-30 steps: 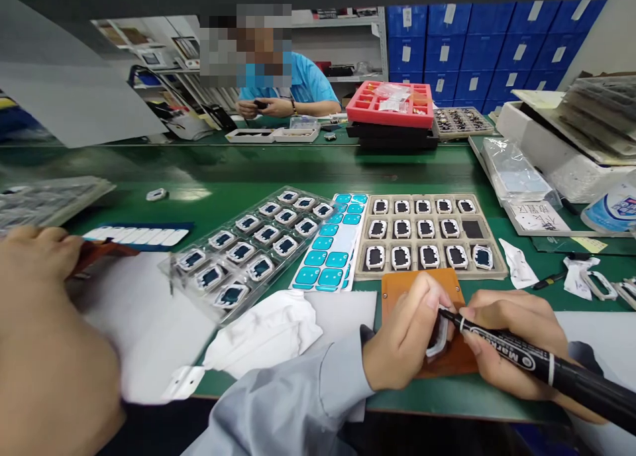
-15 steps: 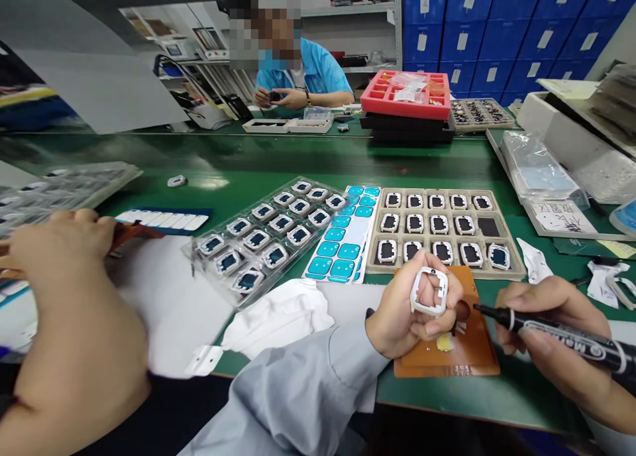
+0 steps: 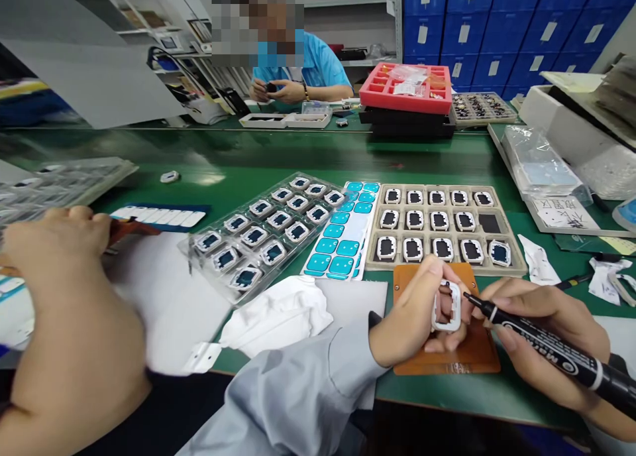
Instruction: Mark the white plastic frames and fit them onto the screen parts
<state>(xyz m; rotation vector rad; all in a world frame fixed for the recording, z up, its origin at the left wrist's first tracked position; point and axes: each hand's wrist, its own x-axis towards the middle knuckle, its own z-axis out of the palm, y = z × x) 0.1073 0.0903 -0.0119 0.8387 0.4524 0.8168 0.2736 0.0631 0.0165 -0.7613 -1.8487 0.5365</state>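
Note:
My left hand (image 3: 410, 317), in a grey sleeve, pinches a small white rectangular frame (image 3: 446, 308) just above an orange plate (image 3: 479, 358) at the table's front edge. My right hand (image 3: 539, 333) grips a black marker (image 3: 551, 350). Its tip points left and sits right at the frame's right edge. Behind the plate stands a beige tray (image 3: 511, 265) filled with white-framed dark parts, one pocket holding only a dark square.
A clear blister tray (image 3: 268, 234) of parts and a sheet of blue stickers (image 3: 342, 244) lie left of the beige tray. A white cloth (image 3: 275, 317) lies nearer. A co-worker's bare hand (image 3: 54, 244) works at far left. Another person (image 3: 298, 78) sits opposite near a red tray (image 3: 405, 88).
My left hand lifted the frame off the orange plate and turned it, then lowered it again. The marker drew away to the right and has now come back to the frame's edge.

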